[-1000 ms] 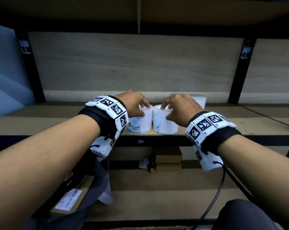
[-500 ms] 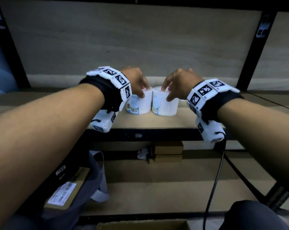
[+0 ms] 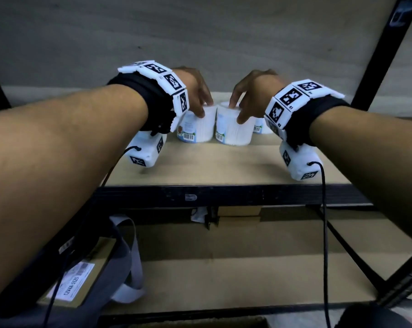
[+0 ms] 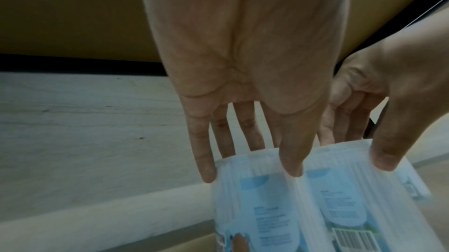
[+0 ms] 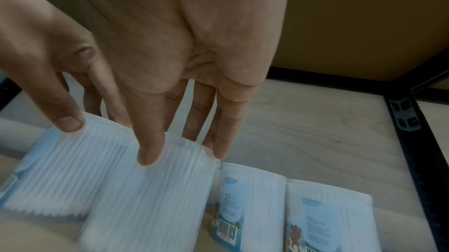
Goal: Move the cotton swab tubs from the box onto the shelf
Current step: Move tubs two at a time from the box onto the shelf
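Head view: my left hand [image 3: 195, 95] and right hand [image 3: 250, 95] each pinch a tub's top. Left tub [image 3: 197, 126] and right tub [image 3: 233, 129] stand touching on the shelf [image 3: 224, 164], packing the row tight, I judge.

We see translucent white plastic tubs [image 3: 197, 125], ribbed along their sides, each with a glossy printed paper label [image 4: 273, 215]; the shelf [image 3: 224, 164] is pale matt wood with visible grain, edged by a black frame [image 3: 224, 196] that looks like painted metal; the back panel [image 3: 200, 31] is the same matt wood; the wrist bands [image 3: 328, 119] are black cloth carrying hard white matt plastic blocks [image 3: 292, 98]; below lies a brown cardboard box [image 3: 81, 278] with a paper sticker.
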`<state>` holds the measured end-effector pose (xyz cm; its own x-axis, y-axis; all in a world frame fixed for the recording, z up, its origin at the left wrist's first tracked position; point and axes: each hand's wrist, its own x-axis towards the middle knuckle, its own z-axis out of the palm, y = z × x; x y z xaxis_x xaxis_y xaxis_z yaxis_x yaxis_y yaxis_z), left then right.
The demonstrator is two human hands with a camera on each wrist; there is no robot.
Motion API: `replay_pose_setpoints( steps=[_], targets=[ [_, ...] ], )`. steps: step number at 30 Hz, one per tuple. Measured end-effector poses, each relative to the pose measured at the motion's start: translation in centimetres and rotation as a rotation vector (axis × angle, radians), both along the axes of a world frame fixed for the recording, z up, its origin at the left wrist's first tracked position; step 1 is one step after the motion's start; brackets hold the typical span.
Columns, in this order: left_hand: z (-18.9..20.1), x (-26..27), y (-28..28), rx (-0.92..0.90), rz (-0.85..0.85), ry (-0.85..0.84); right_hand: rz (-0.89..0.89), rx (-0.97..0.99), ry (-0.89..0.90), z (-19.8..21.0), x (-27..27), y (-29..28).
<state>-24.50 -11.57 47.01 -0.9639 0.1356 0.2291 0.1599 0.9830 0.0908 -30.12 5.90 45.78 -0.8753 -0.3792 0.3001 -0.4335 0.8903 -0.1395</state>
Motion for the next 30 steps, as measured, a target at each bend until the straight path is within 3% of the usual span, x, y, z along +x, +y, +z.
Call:
replay_pose_setpoints(
  steps=[5, 25, 30],
  targets=[
    [0.2, -2.3, -0.2, 0.018, 0.022, -0.051, -0.015, 0.0, -0.027, 0.2, -2.1, -0.4],
    [-0.4, -6.1, -0.8, 0.019, 0.038, 0.028, 0.028, -0.043, 0.064, -0.7, -5.4, -0.9],
    [-0.4, -5.8, -0.7, 0.016, 0.06, -0.005, 0.055, -0.048, -0.045, -0.1, -4.6, 0.3]
  ],
)
